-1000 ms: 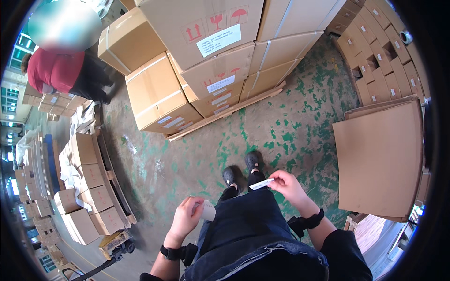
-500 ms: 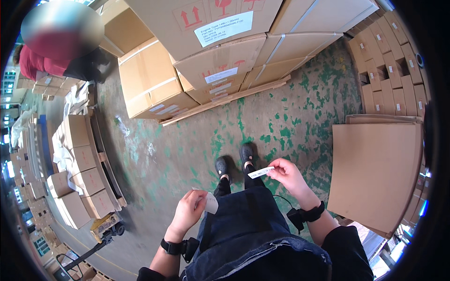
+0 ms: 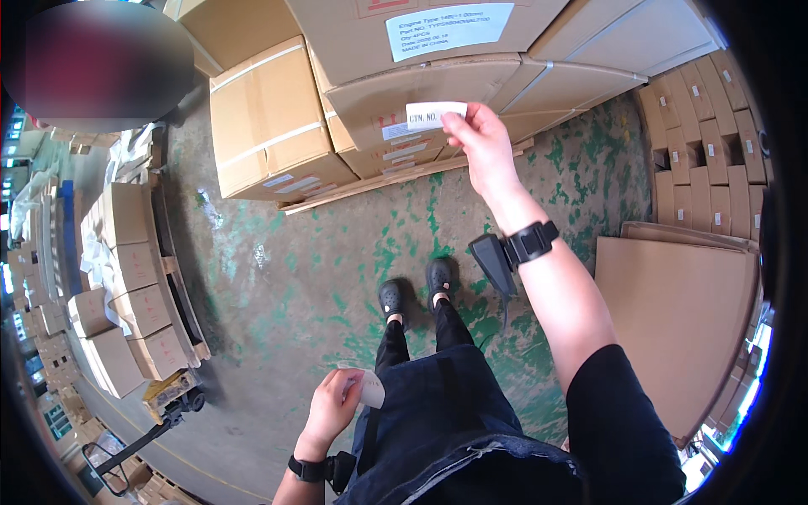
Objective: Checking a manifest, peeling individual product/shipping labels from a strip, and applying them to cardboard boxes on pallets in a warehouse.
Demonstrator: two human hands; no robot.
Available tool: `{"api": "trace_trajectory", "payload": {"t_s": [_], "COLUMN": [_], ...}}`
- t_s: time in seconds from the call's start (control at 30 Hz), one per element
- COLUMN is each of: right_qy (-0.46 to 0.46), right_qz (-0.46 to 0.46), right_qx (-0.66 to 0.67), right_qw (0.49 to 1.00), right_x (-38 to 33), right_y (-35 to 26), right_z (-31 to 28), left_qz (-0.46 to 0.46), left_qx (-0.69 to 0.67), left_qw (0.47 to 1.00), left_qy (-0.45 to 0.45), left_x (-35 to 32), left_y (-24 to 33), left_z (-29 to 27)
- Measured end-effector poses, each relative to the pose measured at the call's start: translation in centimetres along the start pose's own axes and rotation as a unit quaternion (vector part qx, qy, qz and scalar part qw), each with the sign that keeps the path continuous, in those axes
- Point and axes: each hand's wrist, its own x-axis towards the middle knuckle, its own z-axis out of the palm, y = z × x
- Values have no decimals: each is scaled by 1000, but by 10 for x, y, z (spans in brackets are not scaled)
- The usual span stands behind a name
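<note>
Right hand risen — pinching label against carton.

single head-worn fisheye, looks steeply down from above, own shoes and floor mid-frame, stacked cartons at top, edges bent near rim

label in my right hand: white paper
boxes: tan, white labels, red marks
floor below boxes: grey, patchy green
my shoes: black
sheet in my left hand: white
</note>
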Motion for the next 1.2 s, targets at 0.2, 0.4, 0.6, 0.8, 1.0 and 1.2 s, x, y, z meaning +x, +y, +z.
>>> {"api": "trace_trajectory", "payload": {"t_s": [0.2, 0.4, 0.6, 0.8, 1.0, 1.2], "right_qy": [23, 140, 198, 206, -177, -250], "right_qz": [-24, -57, -78, 9, -139, 93], "right_qx": [-28, -106, -187, -142, -357, -124], "right_qw": [999, 983, 959, 968, 907, 956], "right_x": [28, 43, 40, 40, 29, -29], "right_y": [7, 19, 21, 16, -5, -46], "right_z": [9, 25, 32, 13, 14, 63], "left_qz": [-26, -34, -5, 19, 3, 110], "left_qx": [-16, -54, -246, -301, -285, -287], "left_qw": [999, 996, 954, 931, 915, 880], "left_qy": [26, 68, 172, 208, 287, 362], "left_x": [-9, -9, -5, -12, -16, 10], "left_y": [-6, 2, 22, 40, 51, 92], "left_z": [-2, -14, -36, -32, -23, -39]}}
